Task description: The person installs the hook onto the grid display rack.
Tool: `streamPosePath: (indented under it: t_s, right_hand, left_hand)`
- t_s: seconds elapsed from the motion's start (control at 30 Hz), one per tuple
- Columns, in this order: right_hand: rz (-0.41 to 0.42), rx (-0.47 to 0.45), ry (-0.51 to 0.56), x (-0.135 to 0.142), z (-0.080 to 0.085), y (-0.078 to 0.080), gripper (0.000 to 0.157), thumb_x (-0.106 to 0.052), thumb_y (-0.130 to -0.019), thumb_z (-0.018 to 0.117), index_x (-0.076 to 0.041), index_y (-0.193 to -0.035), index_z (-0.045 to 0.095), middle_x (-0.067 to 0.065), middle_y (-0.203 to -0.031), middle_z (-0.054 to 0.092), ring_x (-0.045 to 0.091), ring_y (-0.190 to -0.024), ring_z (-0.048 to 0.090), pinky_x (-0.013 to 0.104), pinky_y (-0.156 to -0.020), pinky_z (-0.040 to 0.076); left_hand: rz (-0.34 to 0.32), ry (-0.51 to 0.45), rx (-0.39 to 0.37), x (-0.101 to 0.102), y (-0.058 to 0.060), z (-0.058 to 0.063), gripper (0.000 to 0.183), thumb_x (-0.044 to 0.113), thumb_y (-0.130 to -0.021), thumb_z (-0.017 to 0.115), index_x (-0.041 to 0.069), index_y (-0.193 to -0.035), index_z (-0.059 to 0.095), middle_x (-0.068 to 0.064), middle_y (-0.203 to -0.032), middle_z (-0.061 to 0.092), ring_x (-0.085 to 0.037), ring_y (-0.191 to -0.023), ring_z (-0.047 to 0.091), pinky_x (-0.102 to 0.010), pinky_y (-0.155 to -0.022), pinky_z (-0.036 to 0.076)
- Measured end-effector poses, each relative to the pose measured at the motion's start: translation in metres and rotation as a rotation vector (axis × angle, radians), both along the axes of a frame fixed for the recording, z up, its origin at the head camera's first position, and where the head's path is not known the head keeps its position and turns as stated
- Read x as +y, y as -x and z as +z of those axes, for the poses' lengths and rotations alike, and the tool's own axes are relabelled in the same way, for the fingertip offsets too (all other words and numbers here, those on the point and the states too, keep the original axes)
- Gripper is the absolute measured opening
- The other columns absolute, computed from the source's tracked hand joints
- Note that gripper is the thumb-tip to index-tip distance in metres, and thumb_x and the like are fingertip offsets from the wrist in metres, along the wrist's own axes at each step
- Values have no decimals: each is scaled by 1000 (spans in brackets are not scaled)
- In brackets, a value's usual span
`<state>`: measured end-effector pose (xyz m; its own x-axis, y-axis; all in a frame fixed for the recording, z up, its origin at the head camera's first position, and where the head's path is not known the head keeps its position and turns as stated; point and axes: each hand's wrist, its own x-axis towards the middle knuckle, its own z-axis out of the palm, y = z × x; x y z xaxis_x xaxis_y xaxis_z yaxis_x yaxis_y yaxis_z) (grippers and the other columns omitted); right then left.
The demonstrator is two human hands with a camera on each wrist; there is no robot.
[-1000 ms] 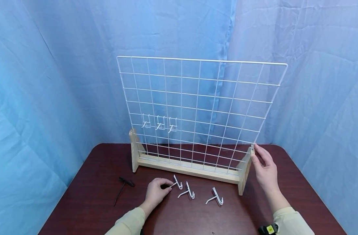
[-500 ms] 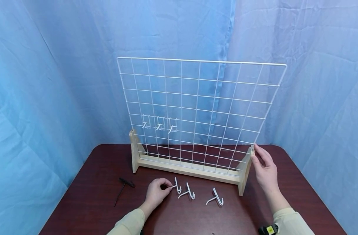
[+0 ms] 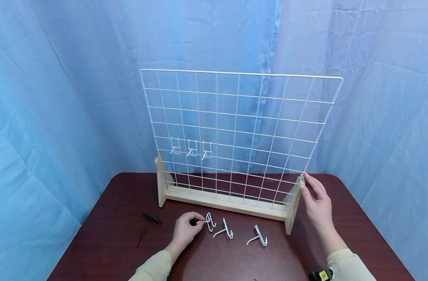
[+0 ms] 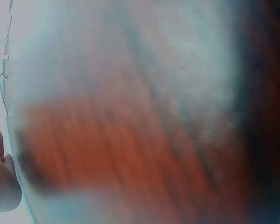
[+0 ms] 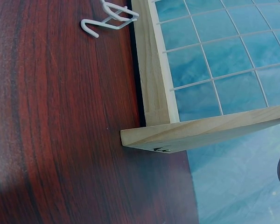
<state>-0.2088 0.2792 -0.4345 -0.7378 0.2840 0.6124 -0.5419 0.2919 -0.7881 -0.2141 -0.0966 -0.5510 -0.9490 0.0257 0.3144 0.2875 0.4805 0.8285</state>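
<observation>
My left hand pinches the stem of a white wire hook between thumb and fingertips, just above or at the tabletop; I cannot tell which. Two more white hooks lie to its right, a nearer hook and a farther hook. The white wire grid panel stands upright in a pale wooden base, with three small hooks hung on its left part. At the base's right upright, my right hand grips the top beside the panel's edge. Mostly blur fills the left wrist view.
A black T-handled hex key lies on the dark red-brown table at the left. Blue curtains hang behind and at both sides. A black device with a yellow label is at the right sleeve.
The hook pinched in my left hand has turned, so its two-pronged wire frame now faces the head camera more. The left hand has shifted slightly left; the right hand stays put.
</observation>
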Motion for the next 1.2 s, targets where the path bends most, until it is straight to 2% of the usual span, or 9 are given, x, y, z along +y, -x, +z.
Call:
streamPosePath:
  t_s: [0.33, 0.47, 0.6, 0.7, 0.87, 1.2]
  right_hand:
    - [-4, 11, -8, 0, -1, 0, 38, 19, -90, 56, 17, -128, 54, -15, -124, 57, -3, -112, 55, 12, -91, 45]
    - [-3, 9, -5, 0, -1, 1, 38, 19, -90, 56, 18, -128, 54, -15, -124, 57, -4, -112, 55, 11, -90, 45]
    - [0, 5, 1, 0, -1, 1, 38, 18, -91, 56, 17, -129, 54, -15, -125, 57, -3, -112, 55, 11, -90, 45]
    - [3, -1, 6, 0, -1, 1, 39, 18, -91, 56, 14, -130, 55, -13, -125, 57, -3, -112, 55, 11, -90, 45]
    - [9, -4, 6, 0, -1, 1, 41, 18, -91, 56, 11, -131, 57, -9, -125, 57, -2, -112, 55, 11, -91, 45]
    - [6, 9, 1, 0, -1, 1, 39, 19, -90, 55, 17, -129, 54, -14, -125, 57, -3, -112, 55, 11, -91, 45]
  left_hand:
    - [6, -19, 18, 3, -2, 5, 9, 6, -79, 79, 14, -80, 74, 4, -80, 69, -27, -81, 63, -44, -76, 50]
    - [21, -19, 41, 5, -3, 7, 10, 7, -78, 81, 15, -79, 75, 6, -79, 70, -19, -78, 64, -40, -74, 51]
    - [50, -54, 22, 8, -4, 11, 10, 8, -78, 83, 15, -79, 75, 9, -76, 69, -8, -73, 60, -27, -68, 49]
    - [76, -97, 3, 9, -4, 15, 10, 8, -77, 83, 12, -80, 76, 9, -74, 67, -5, -70, 57, -22, -66, 46]
    - [136, -140, 15, 12, -2, 25, 8, 7, -76, 83, 10, -80, 77, 7, -73, 68, -6, -69, 58, -21, -64, 46]
    - [271, -171, 65, 22, 0, 51, 6, 11, -76, 85, 12, -80, 80, 5, -78, 74, -9, -70, 65, -21, -61, 49]
